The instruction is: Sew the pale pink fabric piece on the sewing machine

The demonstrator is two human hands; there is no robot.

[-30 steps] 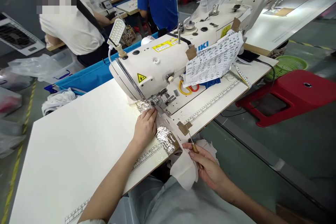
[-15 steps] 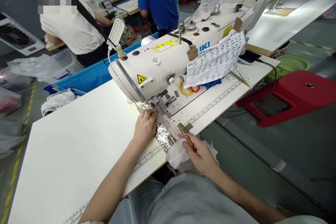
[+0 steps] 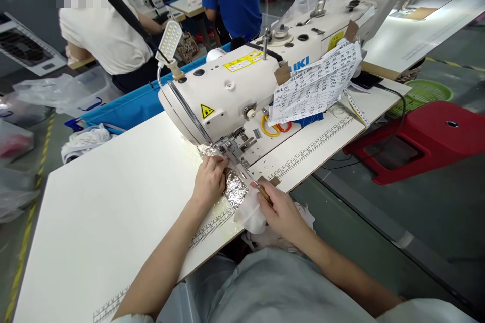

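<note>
A white sewing machine (image 3: 223, 93) stands on the table, with white fabric (image 3: 252, 214) running from under its presser foot to the front edge. My left hand (image 3: 208, 179) is closed, fingertips pinched on the fabric just in front of the presser foot. In my right hand (image 3: 282, 209) is an awl (image 3: 264, 193) with a wooden handle, its thin metal shaft directed at the presser foot. That hand also rests against the fabric, which hangs over the edge below it. Shiny silver film (image 3: 235, 189) covers the table between my hands; the awl's tip is hard to make out.
Scissors (image 3: 271, 127) with yellow and red handles lie by the machine, under a handwritten paper sheet (image 3: 316, 86). A tape measure (image 3: 356, 109) and phone (image 3: 366, 79) are farther right. A red stool (image 3: 420, 136) stands beside the table. Two people work beyond the blue cloth trough (image 3: 125, 111).
My right hand has moved slightly forward and left with the awl, nearer the presser foot. The white fabric near it has shifted the same way. My left hand stays almost in place.
</note>
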